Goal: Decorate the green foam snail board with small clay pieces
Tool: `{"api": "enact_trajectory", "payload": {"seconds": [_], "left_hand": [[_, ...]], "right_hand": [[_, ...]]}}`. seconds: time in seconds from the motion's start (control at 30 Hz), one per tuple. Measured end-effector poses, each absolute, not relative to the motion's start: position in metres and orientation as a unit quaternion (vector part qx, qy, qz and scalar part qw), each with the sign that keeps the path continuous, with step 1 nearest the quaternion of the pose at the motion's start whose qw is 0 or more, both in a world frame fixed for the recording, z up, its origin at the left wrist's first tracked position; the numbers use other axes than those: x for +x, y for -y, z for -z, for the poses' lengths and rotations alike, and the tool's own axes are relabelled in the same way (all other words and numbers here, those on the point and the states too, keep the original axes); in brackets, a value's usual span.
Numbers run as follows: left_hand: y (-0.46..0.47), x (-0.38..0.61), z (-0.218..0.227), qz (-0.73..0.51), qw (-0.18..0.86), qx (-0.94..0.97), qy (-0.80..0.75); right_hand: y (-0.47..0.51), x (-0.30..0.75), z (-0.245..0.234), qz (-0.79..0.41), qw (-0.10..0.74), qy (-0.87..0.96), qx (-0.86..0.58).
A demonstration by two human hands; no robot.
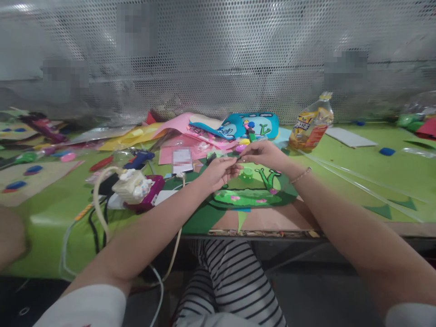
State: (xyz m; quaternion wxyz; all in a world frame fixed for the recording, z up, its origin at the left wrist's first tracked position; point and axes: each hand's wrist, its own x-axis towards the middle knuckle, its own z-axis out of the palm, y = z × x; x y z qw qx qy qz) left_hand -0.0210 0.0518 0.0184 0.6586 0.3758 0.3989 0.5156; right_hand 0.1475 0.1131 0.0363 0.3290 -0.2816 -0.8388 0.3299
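Observation:
My left hand (223, 172) and my right hand (264, 153) meet over the table, fingertips pinched together. Between them is a small dark bit, too small to name. Under my hands lies a green craft-paper picture (247, 197) with a dark green edge, pink spots and raised green shapes. On it, just below my right hand, sits a green bottle cap (248, 174). Right behind my fingers are a yellow-and-purple cap-like piece (242, 145) and a blue craft-paper picture (269, 125).
A plastic bottle with a yellow cap (310, 122) stands to the right. Pink sheets (173, 125) lie behind. Left are a blue glue gun (140, 159), a power strip with a white plug block (132, 186) and cables hanging over the front edge. Part of another person's arm (12, 236) shows far left.

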Motion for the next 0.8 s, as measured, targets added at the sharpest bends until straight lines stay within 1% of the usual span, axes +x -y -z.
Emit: {"api": "enact_trajectory", "payload": {"seconds": [0.13,0.57,0.67,0.8], "left_hand": [[-0.0514,-0.0205,-0.0172,-0.517,0.655,0.378,-0.4],[-0.0533,-0.0214,-0.0181,-0.518,0.66,0.367,-0.402],[-0.0536,-0.0214,-0.0162,-0.522,0.653,0.37,-0.404],[-0.0538,-0.0209,-0.0154,-0.526,0.647,0.375,-0.406]], "right_hand": [[-0.1137,0.1453,-0.0337,-0.328,0.328,0.841,-0.279],[-0.1157,0.1463,-0.0339,-0.254,0.336,0.865,-0.273],[-0.1166,0.1464,-0.0337,-0.261,0.334,0.863,-0.277],[-0.1171,0.1458,-0.0324,-0.3,0.328,0.853,-0.272]]}}
